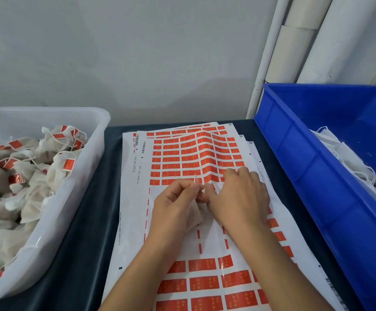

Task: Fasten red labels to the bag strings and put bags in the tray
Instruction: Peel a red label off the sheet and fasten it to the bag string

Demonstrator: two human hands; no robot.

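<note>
The dark tabletop [86, 243] carried everything: a blue bin [330, 176] along its right edge with unlabelled white bags [348, 153] heaped inside, a clear tray [74, 176] along its left edge already piled with labelled bags [36, 167], and a stack of label sheets [189, 153] spread down the middle.

The biggest risk, as I judged it, lay with the top sheet. It had buckled upward near the far rows, and the right hand [240, 198] was resting on it; a pull on a sticker could have lifted or slid the whole sheet and creased nearby labels. A smaller risk was the sticker folding onto itself, or closing off-centre on the thin string [196, 179], so that it would not hold.

The left hand [175, 205] had a closed grip: thumb and forefinger pinched the string, with one small white bag [193, 215] lying just under the palm, on the sheet at the tabletop's middle. The right hand's fingers were curled down against the sheet at a red label [211, 184] beside the string; whether they had actually pinched that label free could not be told, since the knuckles hid the fingertips.
</note>
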